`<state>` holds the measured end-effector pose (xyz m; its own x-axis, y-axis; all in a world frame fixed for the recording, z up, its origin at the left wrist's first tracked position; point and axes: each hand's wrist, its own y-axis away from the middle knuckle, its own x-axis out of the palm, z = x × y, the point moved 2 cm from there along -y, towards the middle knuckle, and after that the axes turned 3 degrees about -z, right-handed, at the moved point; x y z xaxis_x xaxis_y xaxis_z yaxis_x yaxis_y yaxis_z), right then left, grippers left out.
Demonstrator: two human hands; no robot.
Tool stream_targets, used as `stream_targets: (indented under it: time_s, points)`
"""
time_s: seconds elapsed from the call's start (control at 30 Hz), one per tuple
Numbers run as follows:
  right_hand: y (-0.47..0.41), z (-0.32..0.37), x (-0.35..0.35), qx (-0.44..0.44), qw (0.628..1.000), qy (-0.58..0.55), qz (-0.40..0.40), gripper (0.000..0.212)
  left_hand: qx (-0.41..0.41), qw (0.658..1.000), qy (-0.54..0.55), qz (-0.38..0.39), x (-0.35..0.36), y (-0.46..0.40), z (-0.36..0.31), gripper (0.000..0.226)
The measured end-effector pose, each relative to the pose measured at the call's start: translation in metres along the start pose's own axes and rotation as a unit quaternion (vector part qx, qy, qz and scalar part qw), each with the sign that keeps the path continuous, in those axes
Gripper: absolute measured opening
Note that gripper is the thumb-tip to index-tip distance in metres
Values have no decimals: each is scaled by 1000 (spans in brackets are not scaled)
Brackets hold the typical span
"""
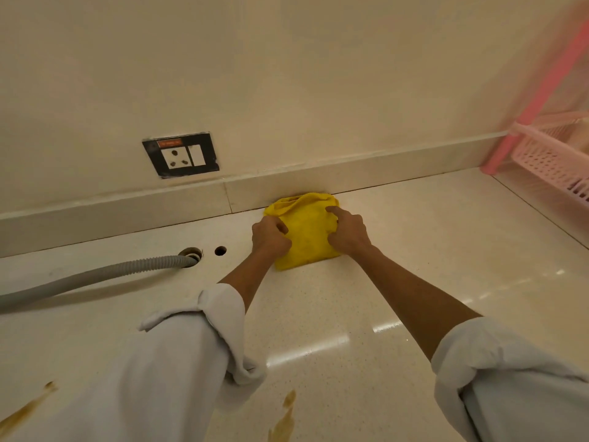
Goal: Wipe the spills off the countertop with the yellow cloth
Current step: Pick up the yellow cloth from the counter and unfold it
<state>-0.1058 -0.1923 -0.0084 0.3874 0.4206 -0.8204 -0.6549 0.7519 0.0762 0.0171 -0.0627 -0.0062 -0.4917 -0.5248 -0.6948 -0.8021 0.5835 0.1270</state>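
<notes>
The yellow cloth [304,232] lies bunched on the pale speckled countertop [398,282], against the low backsplash at the far side. My left hand [269,236] grips the cloth's left edge with curled fingers. My right hand [349,231] holds its right side, index finger pressing on top. Brown spills show near me: one streak [283,419] between my arms and another [25,409] at the lower left.
A grey corrugated hose [95,275] runs from the left into a hole in the countertop, with a small round hole [220,250] beside it. A wall socket [181,154] sits above the backsplash. A pink plastic rack [554,154] stands at the far right.
</notes>
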Motion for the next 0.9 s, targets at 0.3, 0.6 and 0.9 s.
stream_targets:
  time_s: [0.3, 0.6, 0.9]
  points:
    - [51, 34, 3, -29, 990, -118, -68, 50, 80, 997, -8, -20, -44, 39, 2, 43]
    - [134, 99, 20, -94, 979, -167, -71, 49, 49, 996, -15, -73, -129, 109, 53, 42]
    - [218, 169, 64, -144, 971, -190, -35, 50, 26, 994, -9, -102, -210, 180, 128, 40]
